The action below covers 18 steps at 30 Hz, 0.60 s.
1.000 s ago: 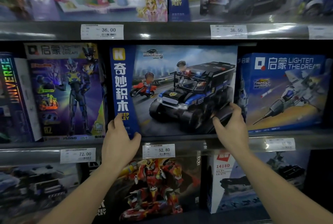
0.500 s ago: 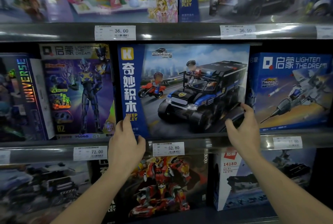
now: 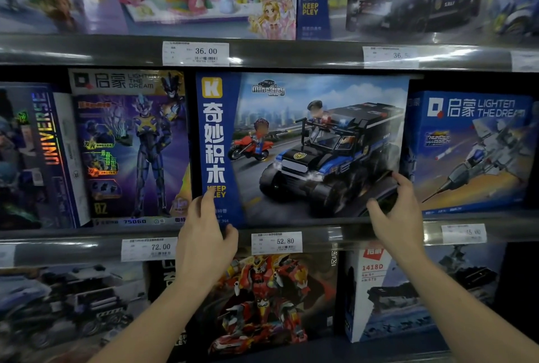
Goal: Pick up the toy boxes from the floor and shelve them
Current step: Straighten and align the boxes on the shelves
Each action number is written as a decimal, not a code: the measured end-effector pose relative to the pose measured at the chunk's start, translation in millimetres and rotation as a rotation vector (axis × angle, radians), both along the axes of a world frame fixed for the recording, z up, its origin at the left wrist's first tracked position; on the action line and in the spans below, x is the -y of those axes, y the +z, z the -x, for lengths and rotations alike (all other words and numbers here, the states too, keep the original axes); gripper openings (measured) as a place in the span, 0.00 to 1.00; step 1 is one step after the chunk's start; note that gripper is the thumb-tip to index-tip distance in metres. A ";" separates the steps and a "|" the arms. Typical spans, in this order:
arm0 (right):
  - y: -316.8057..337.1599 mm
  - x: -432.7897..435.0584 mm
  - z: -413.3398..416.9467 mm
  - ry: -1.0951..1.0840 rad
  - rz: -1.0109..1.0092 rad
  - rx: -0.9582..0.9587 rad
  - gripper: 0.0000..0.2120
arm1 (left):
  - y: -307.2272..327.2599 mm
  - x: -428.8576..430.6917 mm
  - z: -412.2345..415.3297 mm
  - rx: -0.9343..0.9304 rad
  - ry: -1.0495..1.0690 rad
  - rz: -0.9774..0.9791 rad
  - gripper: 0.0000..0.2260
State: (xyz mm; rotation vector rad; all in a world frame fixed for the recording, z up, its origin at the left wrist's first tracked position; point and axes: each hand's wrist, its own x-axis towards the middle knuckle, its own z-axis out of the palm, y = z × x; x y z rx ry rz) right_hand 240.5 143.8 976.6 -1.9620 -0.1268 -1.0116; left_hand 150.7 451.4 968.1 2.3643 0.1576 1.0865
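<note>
Toy box [image 3: 306, 143] with a police truck on its front stands upright on the middle shelf [image 3: 87, 246], and fills the centre of my remote view. It sits between a purple robot box [image 3: 131, 152] on its left and a blue jet box [image 3: 472, 152] on its right, close to both. Its bottom edge rests on the shelf just above a price tag [image 3: 277, 242] reading 52.80.

The left hand [image 3: 204, 234] is at the box's lower left corner. Its fingers [image 3: 208, 202] are straight and laid flat against the blue strip on the front, gripping nothing.

The right hand [image 3: 399, 216] is at the lower right corner, with thumb and forefinger spread on the front beside the right edge. Its other fingers are hidden from me, so I cannot tell whether it grips the box or only touches it.
</note>
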 end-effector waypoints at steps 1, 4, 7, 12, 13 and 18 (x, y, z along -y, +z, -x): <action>-0.1 -0.4 0.3 0.005 -0.001 -0.001 0.32 | 0.0 -0.4 0.6 0.003 -0.006 0.002 0.32; -0.3 -1.3 1.9 0.008 0.004 -0.008 0.33 | -0.6 -2.0 2.2 0.003 -0.025 0.002 0.33; -0.1 -1.3 3.7 0.006 0.028 -0.023 0.35 | -1.1 -4.2 4.2 -0.004 -0.053 0.017 0.34; -0.3 -1.4 9.2 0.004 0.090 -0.059 0.37 | -1.2 -7.1 7.4 -0.003 -0.102 0.025 0.33; 0.1 -0.4 10.3 0.008 0.101 -0.070 0.38 | -1.2 -7.8 7.8 -0.007 -0.110 0.027 0.33; 3.1 9.0 18.8 0.008 0.164 -0.138 0.34 | -3.4 -12.9 8.7 0.009 -0.163 0.045 0.31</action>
